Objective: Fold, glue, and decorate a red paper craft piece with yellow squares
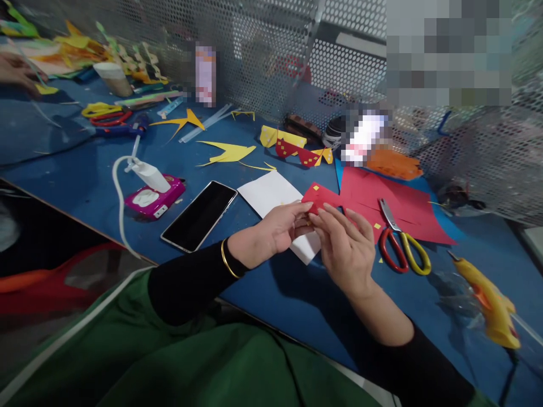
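Between both hands is a small red paper piece with yellow squares on it. My left hand pinches its near edge between thumb and fingers. The fingertips of my right hand are closed together at the same piece's near side; whether they also hold a tiny yellow square is hidden. Below the hands lies a white paper sheet. Red paper sheets lie to the right, and scissors with red and yellow handles rest partly on them.
A phone and a pink power socket lie left. Cut yellow paper and red paper shapes lie farther back. A yellow glue gun is at right. Perforated metal panels border the back. Another person's hand is far left.
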{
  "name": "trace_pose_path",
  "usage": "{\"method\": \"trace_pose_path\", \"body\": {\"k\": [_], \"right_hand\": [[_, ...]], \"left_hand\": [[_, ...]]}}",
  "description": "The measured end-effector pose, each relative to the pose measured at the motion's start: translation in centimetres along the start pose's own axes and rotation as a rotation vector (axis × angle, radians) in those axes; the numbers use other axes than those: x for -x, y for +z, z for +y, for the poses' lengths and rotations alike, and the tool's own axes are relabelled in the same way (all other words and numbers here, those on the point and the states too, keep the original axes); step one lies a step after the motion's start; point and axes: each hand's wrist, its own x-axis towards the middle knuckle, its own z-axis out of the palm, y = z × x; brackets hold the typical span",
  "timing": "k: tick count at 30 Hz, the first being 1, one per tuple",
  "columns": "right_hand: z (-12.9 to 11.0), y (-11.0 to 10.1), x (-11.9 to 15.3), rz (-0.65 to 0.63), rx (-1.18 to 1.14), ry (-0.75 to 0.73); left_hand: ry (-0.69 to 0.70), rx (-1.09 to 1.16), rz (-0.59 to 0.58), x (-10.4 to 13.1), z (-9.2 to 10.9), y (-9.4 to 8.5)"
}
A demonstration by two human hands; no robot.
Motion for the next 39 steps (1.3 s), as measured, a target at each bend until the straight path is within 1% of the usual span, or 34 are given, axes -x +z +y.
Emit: {"method": "trace_pose_path", "body": {"k": [3, 8, 10, 17, 22, 25, 27, 29, 30, 35, 37, 39], "right_hand": [[-0.2, -0.4, -0.3, 0.008, 0.090, -0.024], [-0.4, -0.7, -0.7, 0.105, 0.281, -0.028], [-0.5, -0.5, -0.8, 0.098, 0.325, -0.015], [-0.7, 0.1, -1.0, 0.030, 0.348, -0.007], [-0.6, -0.1, -1.0, 0.039, 0.342, -0.060], [-0.7, 0.0, -0.8, 0.023, 0.346, -0.088], [-0.8, -0.1, -0.8, 0.019, 0.344, -0.092], [-0.7, -0.7, -1.0, 0.018, 0.301, -0.050], [-0.5, -1.1, -1.1, 0.017, 0.259, -0.003], [1.9, -4.0, -2.2, 0.071, -0.003, 0.321], [2.9, -4.7, -2.5, 0.026, -0.144, 0.423], [3.4, -5.1, -2.5, -0.058, -0.286, 0.516]], "left_hand": [[-0.074, 0.074, 0.035, 0.1, 0.1, 0.1], [-0.052, 0.041, 0.014, 0.2, 0.1, 0.2], [-0.049, 0.032, 0.008, 0.3, 0.0, 0.3], [-0.042, 0.035, -0.004, 0.5, -0.1, 0.4], [-0.074, 0.053, -0.022, 0.6, 0.0, 0.4], [-0.090, 0.072, -0.032, 0.7, 0.1, 0.4], [-0.082, 0.036, -0.028, 0.7, 0.1, 0.4], [-0.050, -0.036, -0.018, 0.7, 0.1, 0.3], [-0.025, -0.076, -0.015, 0.7, 0.1, 0.3], [0.130, -0.262, -0.018, 0.9, 0.0, 0.5], [0.180, -0.329, -0.029, 1.1, -0.1, 0.6], [0.214, -0.375, -0.044, 1.2, -0.2, 0.6]]}}
